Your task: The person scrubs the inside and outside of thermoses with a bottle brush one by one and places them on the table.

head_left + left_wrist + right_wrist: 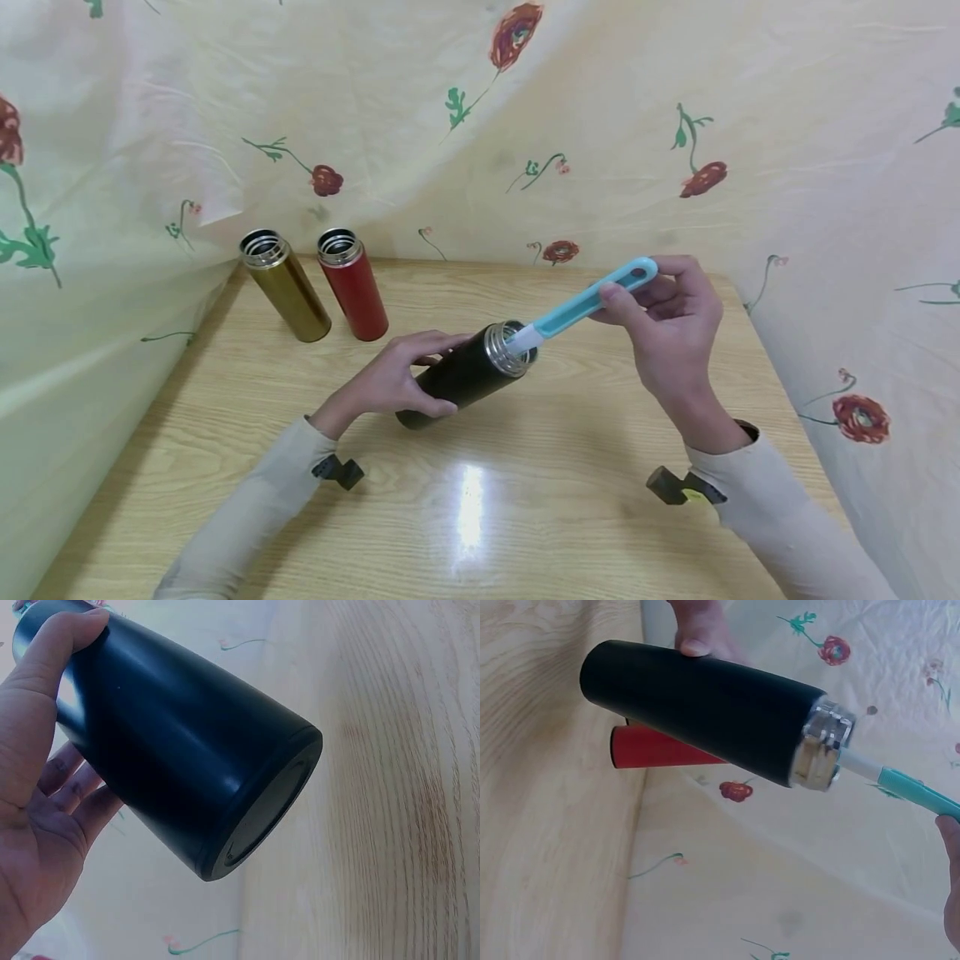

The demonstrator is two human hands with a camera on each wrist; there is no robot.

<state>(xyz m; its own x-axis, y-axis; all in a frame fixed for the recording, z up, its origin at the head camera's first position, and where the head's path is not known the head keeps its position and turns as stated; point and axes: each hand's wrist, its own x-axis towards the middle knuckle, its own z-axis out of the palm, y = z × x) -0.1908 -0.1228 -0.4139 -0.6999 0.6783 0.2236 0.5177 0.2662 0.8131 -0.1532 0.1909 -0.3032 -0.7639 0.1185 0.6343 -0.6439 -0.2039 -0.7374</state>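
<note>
My left hand (408, 373) grips a black flask (461, 372) around its body, thumb on the near side. The flask is tilted, its lidless silver threaded mouth toward the right; the left wrist view shows the base of the black flask (187, 742) lifted off the table. Between thumb and fingers, my right hand (671, 321) pinches the light-blue handle of a bottle brush (581, 308). The white neck of the brush (861, 763) enters the mouth, and its head is hidden inside the flask.
A gold flask (288, 296) and a red flask (355, 292) stand without lids at the back left of the wooden table (555, 517). Flower-patterned cloth (420, 108) hangs behind the table and along both sides.
</note>
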